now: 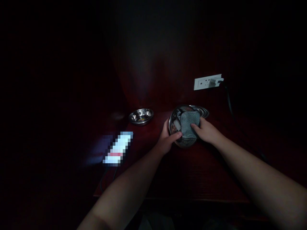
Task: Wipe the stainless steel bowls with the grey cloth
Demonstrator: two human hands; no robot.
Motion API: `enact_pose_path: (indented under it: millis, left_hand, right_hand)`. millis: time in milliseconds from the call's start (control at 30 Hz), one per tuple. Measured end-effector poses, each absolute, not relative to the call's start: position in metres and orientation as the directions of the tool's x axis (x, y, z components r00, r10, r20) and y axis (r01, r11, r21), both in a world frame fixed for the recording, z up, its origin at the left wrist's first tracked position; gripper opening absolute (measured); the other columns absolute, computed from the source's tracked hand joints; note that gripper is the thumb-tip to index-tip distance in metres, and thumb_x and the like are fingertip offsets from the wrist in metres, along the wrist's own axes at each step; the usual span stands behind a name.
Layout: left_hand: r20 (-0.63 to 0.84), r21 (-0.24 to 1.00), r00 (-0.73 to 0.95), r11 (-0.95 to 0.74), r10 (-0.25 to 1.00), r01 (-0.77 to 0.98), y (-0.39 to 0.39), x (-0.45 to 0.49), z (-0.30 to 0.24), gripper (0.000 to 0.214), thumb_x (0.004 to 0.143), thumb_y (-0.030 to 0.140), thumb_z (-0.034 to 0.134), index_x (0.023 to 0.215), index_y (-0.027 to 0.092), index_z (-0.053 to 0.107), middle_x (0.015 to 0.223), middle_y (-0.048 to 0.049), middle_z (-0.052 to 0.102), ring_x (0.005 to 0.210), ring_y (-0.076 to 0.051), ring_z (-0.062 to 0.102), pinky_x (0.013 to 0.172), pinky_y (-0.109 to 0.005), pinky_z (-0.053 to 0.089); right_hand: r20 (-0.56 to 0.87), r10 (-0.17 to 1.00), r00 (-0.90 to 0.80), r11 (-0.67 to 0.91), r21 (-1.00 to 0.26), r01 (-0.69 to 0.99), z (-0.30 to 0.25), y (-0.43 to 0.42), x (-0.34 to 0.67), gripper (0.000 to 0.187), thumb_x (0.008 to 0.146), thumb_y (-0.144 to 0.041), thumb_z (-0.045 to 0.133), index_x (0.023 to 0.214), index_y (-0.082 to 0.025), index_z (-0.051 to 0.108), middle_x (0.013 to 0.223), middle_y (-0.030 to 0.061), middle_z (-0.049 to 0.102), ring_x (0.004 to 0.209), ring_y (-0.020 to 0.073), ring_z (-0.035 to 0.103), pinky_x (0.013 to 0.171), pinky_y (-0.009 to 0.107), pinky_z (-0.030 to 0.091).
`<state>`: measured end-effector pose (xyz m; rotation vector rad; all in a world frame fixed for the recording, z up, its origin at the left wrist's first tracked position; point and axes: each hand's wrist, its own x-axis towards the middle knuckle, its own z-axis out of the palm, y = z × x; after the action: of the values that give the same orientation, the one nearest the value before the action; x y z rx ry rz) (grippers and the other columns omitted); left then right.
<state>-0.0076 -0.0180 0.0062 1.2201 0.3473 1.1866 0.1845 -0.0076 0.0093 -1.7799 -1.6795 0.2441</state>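
Observation:
A shiny steel bowl [176, 123] is tilted up towards me above the dark red table. My left hand [166, 139] is closed on its left rim, the thumb lying over the inside near the cloth. A grey-green textured cloth [189, 123] lies against the inside of this bowl. Closed on the cloth's right side is my right hand [203, 129], thumb on top; its other fingers are mostly hidden. Behind it, partly covered, more steel bowls [204, 111] sit with their rims nested.
Other steel bowls [141, 116] stand stacked on the table [187, 179] to the left, with something yellowish inside. A lit phone [118, 150], pixelated, lies nearer, with a thin cable by it. A wall socket [203, 82] holds a white plug [216, 81] with a dark cord [229, 100].

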Motion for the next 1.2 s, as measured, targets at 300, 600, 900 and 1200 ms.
enact_pose_path:
  millis: [300,600,900,1200]
  left_hand:
    - [0.129,0.887,0.441,0.096,0.888,-0.452,-0.014,-0.012,0.002,0.072,0.060,0.024,0.070,0.126,0.023,0.043,0.116,-0.0072,0.060,0.109,-0.029,0.055,0.090,-0.044,0.043]
    - [0.093,0.891,0.479,0.142,0.873,-0.430,-0.011,-0.016,-0.001,0.067,0.059,0.025,0.068,0.123,0.020,0.048,0.103,-0.0073,0.064,0.089,-0.024,0.062,0.076,-0.038,0.049]
    - [0.036,0.884,0.485,0.199,0.874,-0.423,-0.008,-0.017,-0.002,0.063,0.063,0.031,0.066,0.123,0.017,0.050,0.099,-0.0108,0.068,0.087,-0.027,0.065,0.073,-0.039,0.051]
    - [-0.018,0.836,0.248,0.150,0.969,-0.528,0.002,-0.008,-0.006,0.057,0.072,0.037,0.063,0.124,0.018,0.050,0.105,-0.0098,0.066,0.088,-0.022,0.065,0.082,-0.038,0.049]
  right_hand:
    - [0.351,0.920,0.177,0.080,-0.610,0.789,0.010,-0.009,0.185,0.040,0.080,-0.036,0.051,0.111,-0.011,0.052,0.105,0.0170,0.063,0.095,0.0282,0.061,0.082,0.038,0.047]
    - [0.388,0.903,0.185,0.119,-0.639,0.760,0.013,-0.011,0.185,0.030,0.078,-0.033,0.053,0.102,-0.015,0.055,0.095,0.0118,0.065,0.086,0.0242,0.062,0.076,0.035,0.048]
    - [0.359,0.920,0.156,0.163,-0.715,0.680,0.012,-0.008,0.187,0.030,0.078,-0.032,0.053,0.103,-0.016,0.055,0.095,0.0108,0.065,0.085,0.0246,0.062,0.077,0.038,0.048]
    - [0.338,0.920,0.200,0.107,-0.706,0.700,0.015,-0.011,0.183,0.030,0.079,-0.032,0.051,0.105,-0.016,0.054,0.098,0.0115,0.064,0.088,0.0251,0.061,0.080,0.038,0.047]
